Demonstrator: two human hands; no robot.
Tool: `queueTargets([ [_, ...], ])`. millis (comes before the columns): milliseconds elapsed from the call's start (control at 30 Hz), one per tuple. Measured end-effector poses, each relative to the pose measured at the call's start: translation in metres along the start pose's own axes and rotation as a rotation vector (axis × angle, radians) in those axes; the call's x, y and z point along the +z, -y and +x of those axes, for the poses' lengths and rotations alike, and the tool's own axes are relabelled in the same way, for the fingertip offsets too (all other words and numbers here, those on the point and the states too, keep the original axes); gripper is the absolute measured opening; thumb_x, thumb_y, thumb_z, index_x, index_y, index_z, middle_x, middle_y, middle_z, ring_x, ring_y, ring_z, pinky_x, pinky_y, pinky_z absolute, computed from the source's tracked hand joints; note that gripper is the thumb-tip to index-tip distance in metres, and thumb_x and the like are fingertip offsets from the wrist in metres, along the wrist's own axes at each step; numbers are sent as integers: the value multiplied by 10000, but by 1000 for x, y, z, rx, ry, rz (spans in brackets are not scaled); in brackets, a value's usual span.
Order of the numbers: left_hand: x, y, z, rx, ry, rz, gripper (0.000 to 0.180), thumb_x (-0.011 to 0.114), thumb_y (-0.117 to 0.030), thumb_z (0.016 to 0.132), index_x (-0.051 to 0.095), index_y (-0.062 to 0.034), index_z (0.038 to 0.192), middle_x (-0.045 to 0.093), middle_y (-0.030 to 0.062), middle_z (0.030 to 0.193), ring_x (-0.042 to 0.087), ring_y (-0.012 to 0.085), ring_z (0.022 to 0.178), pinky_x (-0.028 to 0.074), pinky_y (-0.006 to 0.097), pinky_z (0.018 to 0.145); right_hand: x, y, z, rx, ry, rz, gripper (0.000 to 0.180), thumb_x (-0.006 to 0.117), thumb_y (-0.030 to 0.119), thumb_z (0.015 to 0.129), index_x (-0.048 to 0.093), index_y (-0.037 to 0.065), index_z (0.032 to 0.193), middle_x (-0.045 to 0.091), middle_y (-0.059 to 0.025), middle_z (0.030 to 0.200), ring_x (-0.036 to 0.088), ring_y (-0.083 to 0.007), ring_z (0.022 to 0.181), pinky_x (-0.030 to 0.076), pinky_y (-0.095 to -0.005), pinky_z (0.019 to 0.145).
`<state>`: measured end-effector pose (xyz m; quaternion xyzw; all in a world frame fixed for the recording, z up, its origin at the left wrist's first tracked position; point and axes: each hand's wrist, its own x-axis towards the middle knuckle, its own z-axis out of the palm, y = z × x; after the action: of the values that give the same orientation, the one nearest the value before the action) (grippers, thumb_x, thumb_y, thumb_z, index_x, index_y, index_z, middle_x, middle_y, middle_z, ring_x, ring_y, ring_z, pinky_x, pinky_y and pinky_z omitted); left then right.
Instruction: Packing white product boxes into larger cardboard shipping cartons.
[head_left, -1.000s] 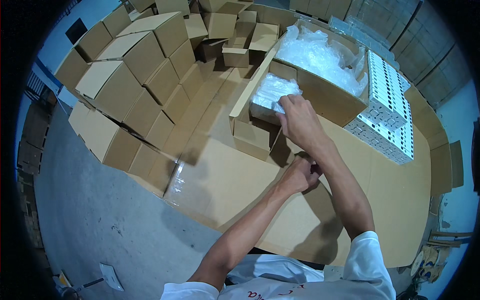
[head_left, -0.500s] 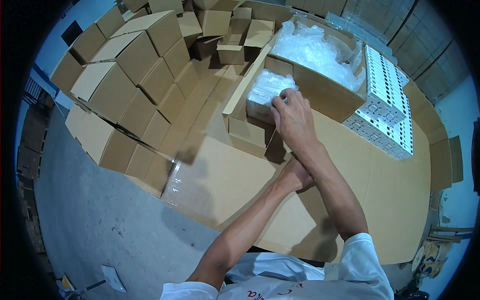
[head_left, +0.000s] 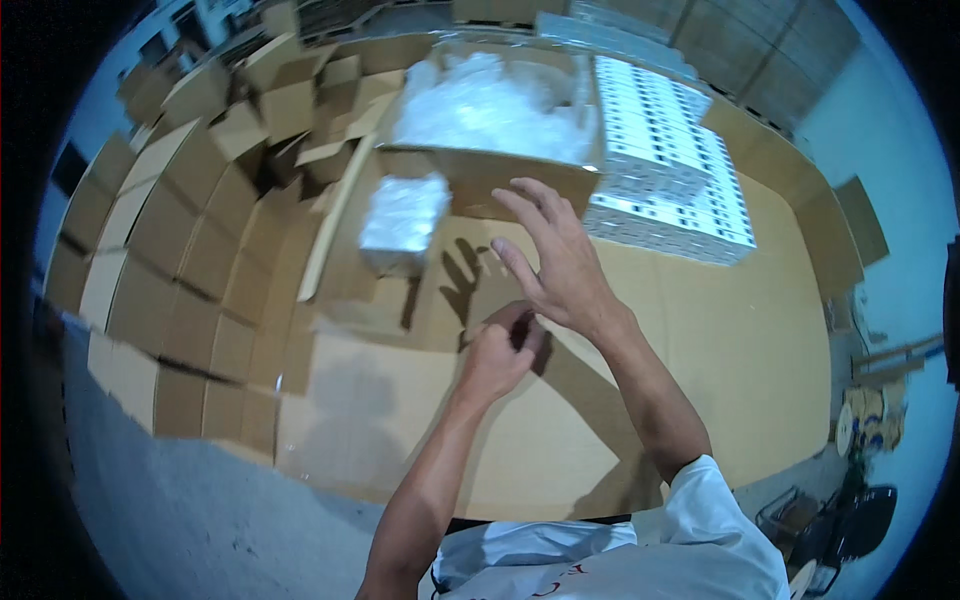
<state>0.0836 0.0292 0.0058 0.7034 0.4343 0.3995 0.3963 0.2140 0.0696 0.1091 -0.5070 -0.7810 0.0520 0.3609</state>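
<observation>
My right hand (head_left: 562, 268) is raised above the cardboard table surface, with its fingers spread and nothing in them. Just below and left of it, my left hand (head_left: 498, 358) has its fingers curled. A dark patch shows between thumb and fingers, and I cannot make out whether it is a thing or a shadow. To the left of both hands, a bundle wrapped in clear plastic (head_left: 403, 222) stands in a small open cardboard box (head_left: 340, 285), whose near flaps are blurred. Neither hand touches the bundle or the box.
A large carton (head_left: 530, 182) filled with clear plastic bags (head_left: 490, 105) stands behind the small box. White stacked blocks with rows of dark holes (head_left: 660, 140) are at the back right. Several cardboard boxes (head_left: 160, 250) are piled at the left. A raised cardboard edge (head_left: 800, 225) borders the right side.
My right hand has let go of the wrapped bundle, drawn back to the right and spread its fingers. My left hand has come out from under the right forearm. The view has shifted right.
</observation>
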Motion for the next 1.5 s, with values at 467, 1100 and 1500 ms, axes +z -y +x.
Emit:
queueTargets([
  [467,106,-63,68,-109,27,-99,224,636,-12,934,636,40,1151,659,41,875,628,86,764,527,221,707,-285,-318,56,204,-441,-229,343,576,175,952,599,-13,1238,604,-238,1169,582,-386,1108,467,-475,959],
  [1100,155,-79,91,-233,-89,-197,192,627,-9,925,631,60,1104,725,149,988,693,179,870,557,307,796,-310,-504,132,654,-221,-428,702,659,51,818,426,219,1459,406,-275,1430,500,-473,1278,465,-520,1047],
  [1500,150,-70,88,-176,-69,-152,190,612,-12,919,644,59,1093,729,155,1000,692,186,883,551,313,828,-302,-505,103,526,-188,-553,342,585,90,904,591,155,1240,568,-190,1319,578,-414,1200,500,-512,970],
])
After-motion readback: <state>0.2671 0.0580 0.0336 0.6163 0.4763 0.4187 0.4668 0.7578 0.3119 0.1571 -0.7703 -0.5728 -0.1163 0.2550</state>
